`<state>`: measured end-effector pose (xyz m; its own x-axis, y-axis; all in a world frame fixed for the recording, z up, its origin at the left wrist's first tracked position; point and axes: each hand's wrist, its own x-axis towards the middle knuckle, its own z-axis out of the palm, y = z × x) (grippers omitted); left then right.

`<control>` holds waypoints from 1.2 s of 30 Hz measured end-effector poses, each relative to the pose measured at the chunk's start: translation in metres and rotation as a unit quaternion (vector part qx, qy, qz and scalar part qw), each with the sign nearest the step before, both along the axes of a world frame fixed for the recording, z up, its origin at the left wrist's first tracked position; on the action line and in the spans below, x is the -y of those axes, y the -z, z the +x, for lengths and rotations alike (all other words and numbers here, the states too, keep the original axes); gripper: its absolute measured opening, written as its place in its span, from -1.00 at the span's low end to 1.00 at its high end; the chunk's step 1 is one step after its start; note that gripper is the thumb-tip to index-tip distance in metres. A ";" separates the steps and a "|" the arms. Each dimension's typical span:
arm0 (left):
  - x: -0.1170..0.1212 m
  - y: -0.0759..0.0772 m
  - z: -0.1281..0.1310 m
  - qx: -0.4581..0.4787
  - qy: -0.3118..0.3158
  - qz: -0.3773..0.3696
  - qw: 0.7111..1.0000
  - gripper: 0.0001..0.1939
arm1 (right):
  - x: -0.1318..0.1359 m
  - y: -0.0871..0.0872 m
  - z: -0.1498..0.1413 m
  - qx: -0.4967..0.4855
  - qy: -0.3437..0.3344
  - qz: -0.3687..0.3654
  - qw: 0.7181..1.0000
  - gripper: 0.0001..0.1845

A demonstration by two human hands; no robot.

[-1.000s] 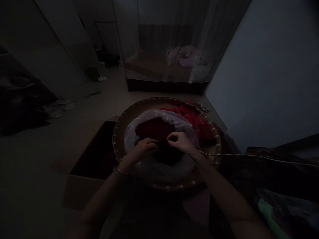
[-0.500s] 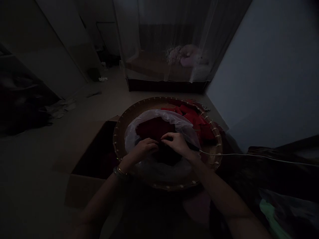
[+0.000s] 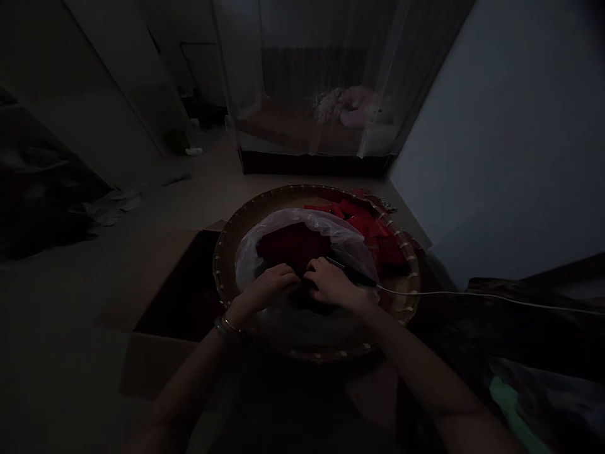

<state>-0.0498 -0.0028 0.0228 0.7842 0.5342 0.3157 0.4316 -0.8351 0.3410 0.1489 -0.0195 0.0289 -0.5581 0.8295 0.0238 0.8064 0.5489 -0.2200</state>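
Note:
Both hands work close together over a heap of dark red material, whose kind is lost in the dim light. It lies in a crumpled whitish plastic bag on a round woven tray. My left hand, with bangles at the wrist, has its fingers curled and pressed together at the near edge of the heap. Just to its right, my right hand is closed too, fingers bent downward. Whatever sits between the fingertips is hidden. A dark, slim object with a white cable lies beside my right hand.
Bright red folded pieces fill the tray's far right. An open cardboard box stands at the left. Beyond is a bed behind a net curtain. A white wall rises at right, with green cloth or plastic below.
My right hand has turned over, its fingers going from a raised thumb-and-finger pinch to curling down over the dark material. My left hand stays almost in place.

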 end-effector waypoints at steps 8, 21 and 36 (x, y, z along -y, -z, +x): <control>-0.007 0.008 0.000 0.026 -0.020 -0.021 0.999 -0.88 | -0.007 -0.003 0.001 0.035 0.002 -0.032 0.999 -0.79; -0.036 0.045 0.002 0.115 -0.167 -0.288 0.936 -0.70 | -0.034 0.020 0.005 -0.073 -0.028 -0.104 0.992 -0.81; -0.034 0.038 0.052 0.323 -0.236 -0.310 0.863 -0.80 | -0.050 0.003 0.032 -0.156 0.035 -0.123 0.979 -0.69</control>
<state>0.0018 0.0310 -0.0148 0.2013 0.9688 0.1449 0.2258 -0.1898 0.9555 0.1811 0.0307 0.0260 -0.4969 0.8676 -0.0219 0.7127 0.3936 -0.5806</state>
